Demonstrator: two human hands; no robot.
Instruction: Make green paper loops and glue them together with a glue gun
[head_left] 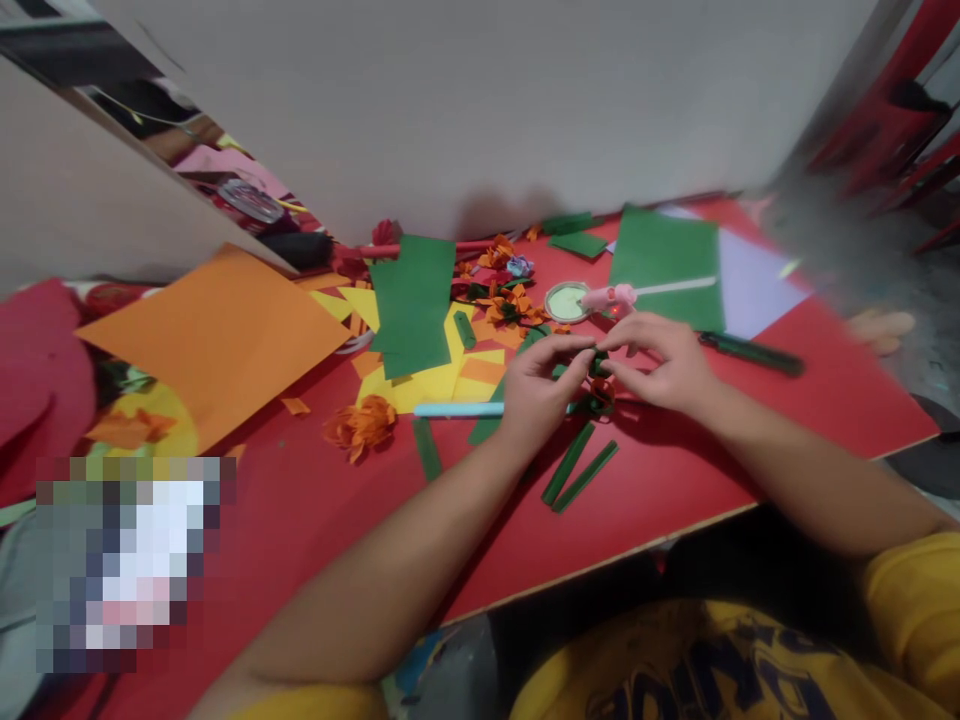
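A red table (315,520) runs under both hands and carries everything. Far out to the left of the left hand (534,392) lies a big orange sheet (214,335), and just beyond that hand's fingertips a green sheet (411,305) rests on yellow paper (439,380). Past the right hand (660,362) another green sheet (666,265) overlaps a pale lilac sheet (754,285).

Nearer in, a light blue pen (457,410) touches the left hand's outer edge, its long axis running sideways away from the hand. 2 green strips (579,472) lie side by side just under the left wrist, slanting up toward the right hand. A dark green pen (750,353) lies just right of the right hand, pointing away from it.

An orange paper flower (361,425) sits well left of the left hand; a round tape roll (568,301) lies just beyond the fingertips.

Smallest is the small green paper piece (598,362), exactly between the hands. Both hands pinch it, thumbs and forefingers meeting tip to tip, so neither is nearer. It is too small and blurred to tell its long axis.
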